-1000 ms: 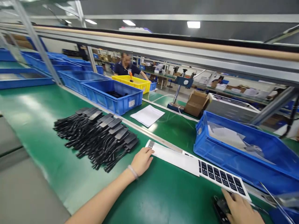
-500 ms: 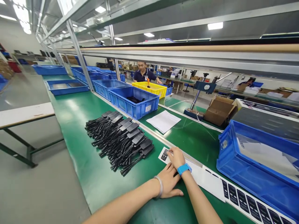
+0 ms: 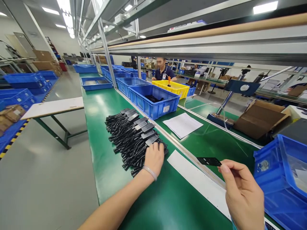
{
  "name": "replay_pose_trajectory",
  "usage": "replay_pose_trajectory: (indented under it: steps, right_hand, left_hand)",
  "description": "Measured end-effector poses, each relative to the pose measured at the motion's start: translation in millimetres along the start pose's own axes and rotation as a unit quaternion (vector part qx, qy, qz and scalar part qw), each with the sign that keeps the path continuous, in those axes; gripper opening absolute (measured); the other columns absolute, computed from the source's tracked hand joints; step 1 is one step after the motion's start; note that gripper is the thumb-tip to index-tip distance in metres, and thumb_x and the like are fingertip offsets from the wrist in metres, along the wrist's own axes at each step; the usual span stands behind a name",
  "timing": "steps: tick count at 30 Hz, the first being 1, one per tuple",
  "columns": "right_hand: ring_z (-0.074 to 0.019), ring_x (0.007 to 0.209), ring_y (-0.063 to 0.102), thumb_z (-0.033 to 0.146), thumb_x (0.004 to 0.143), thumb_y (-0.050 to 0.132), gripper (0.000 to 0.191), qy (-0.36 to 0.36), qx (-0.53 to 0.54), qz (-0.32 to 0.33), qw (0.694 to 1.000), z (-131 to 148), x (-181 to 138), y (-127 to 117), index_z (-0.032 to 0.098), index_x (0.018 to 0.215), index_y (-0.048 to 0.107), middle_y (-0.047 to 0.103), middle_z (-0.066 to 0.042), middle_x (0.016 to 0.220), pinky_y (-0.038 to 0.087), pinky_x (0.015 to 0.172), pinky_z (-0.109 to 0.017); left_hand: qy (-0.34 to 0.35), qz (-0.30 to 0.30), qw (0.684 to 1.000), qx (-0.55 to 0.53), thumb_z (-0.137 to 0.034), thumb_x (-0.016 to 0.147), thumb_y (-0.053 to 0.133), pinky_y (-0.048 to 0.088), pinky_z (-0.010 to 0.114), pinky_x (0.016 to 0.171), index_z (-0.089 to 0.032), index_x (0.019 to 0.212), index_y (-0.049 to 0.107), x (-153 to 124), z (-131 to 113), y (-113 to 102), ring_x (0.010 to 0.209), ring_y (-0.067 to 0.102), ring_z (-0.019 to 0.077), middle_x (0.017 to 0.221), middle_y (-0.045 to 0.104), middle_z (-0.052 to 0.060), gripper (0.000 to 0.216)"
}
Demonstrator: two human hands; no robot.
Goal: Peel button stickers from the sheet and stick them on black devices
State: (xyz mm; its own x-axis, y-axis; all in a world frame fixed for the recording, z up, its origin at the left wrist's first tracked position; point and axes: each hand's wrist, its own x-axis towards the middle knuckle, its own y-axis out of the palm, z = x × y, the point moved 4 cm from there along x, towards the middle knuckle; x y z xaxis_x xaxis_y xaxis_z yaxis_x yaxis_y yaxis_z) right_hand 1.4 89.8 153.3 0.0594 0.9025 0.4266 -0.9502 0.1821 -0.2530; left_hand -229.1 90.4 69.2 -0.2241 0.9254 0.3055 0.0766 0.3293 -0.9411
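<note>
My right hand (image 3: 244, 195) pinches a black label (image 3: 209, 161) with small white print by one end, holding it up above the bench. My left hand (image 3: 154, 158) lies at the near end of a pile of flat black plastic boxes with cables (image 3: 134, 137). Its fingers curl down over one black box with cables (image 3: 165, 147), and the fingertips are hidden. Between the hands a white label backing strip (image 3: 192, 179) stretches along the green bench; its visible part is bare. Black labels (image 3: 270, 226) show at its near end.
A blue bin (image 3: 153, 102) with black items and a yellow bin (image 3: 170, 88) stand beyond the pile. White paper sheets (image 3: 183, 124) lie on the bench (image 3: 168, 204). At right are a blue crate (image 3: 268, 179), a carton (image 3: 261, 118) and a clamp stand (image 3: 224, 103). A co-worker (image 3: 164, 72) sits opposite.
My right hand has lifted a black label off the strip and moved right. My left hand has gone from beside the strip to the pile's near end. The view has turned left.
</note>
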Motion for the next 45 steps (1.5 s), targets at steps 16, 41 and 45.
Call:
replay_pose_trajectory:
  steps: [16,41,45]
  right_hand:
    - [-0.0178,0.07,0.059,0.045,0.082,0.062,0.026,0.047,0.146,0.045,0.987,-12,0,10,0.023,0.093,0.055,0.058,-0.002,0.08,0.05,0.065,-0.032]
    - [-0.008,0.045,0.042,0.044,0.079,0.067,0.028,0.148,0.114,0.219,0.958,-27,0,44,0.019,0.075,0.054,0.048,0.004,0.062,0.036,0.041,-0.021]
    - [-0.0073,0.047,0.044,0.041,0.082,0.064,0.024,0.111,0.104,0.2,0.968,-26,1,39,0.019,0.076,0.056,0.051,0.004,0.066,0.039,0.045,-0.021]
  left_hand:
    - [0.032,0.001,0.91,-0.413,-0.037,0.086,0.055,0.047,0.026,0.058,-0.02,0.111,0.047,-13,-1,-28,0.068,0.052,0.0123,0.098,0.051,0.005,0.032]
    - [-0.082,0.341,0.472,-0.809,-0.026,0.073,0.074,0.053,0.039,0.083,-0.018,0.123,0.049,-51,-53,-9,0.086,0.07,0.0237,0.104,0.067,0.014,0.057]
    - [-0.082,0.341,0.482,-0.803,-0.029,0.074,0.074,0.052,0.04,0.084,-0.017,0.126,0.046,-52,-53,-10,0.089,0.069,0.0251,0.105,0.067,0.015,0.06]
